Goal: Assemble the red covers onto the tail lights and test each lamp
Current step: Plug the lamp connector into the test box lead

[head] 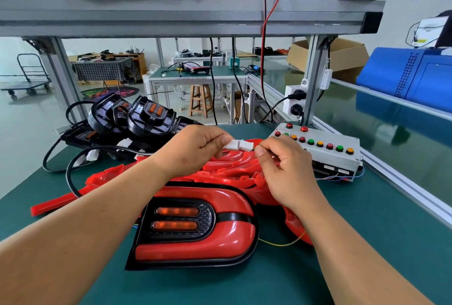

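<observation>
single head-worn wide-angle view, looking forward and down, close over the green bench (367, 243), background workshop beyond.

Left grip (195, 148) and right grip (281, 170) bare, forearms (97, 219) bare too (right thumbnail (259, 152) short).

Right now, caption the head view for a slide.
Left hand and right hand pinch white connectors together above a red-covered tail light.

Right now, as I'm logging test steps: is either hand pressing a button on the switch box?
No, the left hand and right hand hold the white connectors together, away from the switch box.
</observation>
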`<control>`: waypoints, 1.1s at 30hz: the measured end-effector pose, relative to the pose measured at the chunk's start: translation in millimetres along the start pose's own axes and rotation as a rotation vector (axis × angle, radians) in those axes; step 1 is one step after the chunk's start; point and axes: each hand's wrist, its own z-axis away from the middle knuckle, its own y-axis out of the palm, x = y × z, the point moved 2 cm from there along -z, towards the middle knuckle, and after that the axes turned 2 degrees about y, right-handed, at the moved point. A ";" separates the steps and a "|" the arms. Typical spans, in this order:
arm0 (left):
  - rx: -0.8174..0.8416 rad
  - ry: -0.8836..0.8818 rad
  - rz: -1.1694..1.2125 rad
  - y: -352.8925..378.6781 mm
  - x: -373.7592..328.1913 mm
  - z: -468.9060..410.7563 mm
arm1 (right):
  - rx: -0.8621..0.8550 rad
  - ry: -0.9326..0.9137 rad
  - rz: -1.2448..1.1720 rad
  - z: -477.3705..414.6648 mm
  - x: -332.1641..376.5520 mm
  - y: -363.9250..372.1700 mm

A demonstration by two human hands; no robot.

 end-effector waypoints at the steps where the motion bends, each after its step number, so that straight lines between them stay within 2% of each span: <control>1: 0.006 -0.001 -0.003 -0.2 0.7 -0.3 | 0.009 0.002 0.017 -0.2 0.1 0.2; 9: 0.117 -0.017 -0.087 2.6 5.3 -2.6 | 0.049 -0.054 0.120 1.7 1.1 2.8; 26: 0.157 -0.110 0.009 5.9 -1.1 -13.9 | -0.008 -0.032 -0.045 4.0 4.0 9.3; 28: 0.178 -0.136 -0.027 7.8 0.8 -12.4 | 0.013 -0.021 -0.013 2.9 -1.3 12.9; 31: 0.213 -0.211 -0.131 -2.1 6.0 -6.4 | 0.061 0.019 0.159 0.0 -12.5 19.7; 33: 0.114 -0.214 -0.266 -21.1 14.4 4.3 | 0.080 0.093 0.275 -2.1 -20.5 22.1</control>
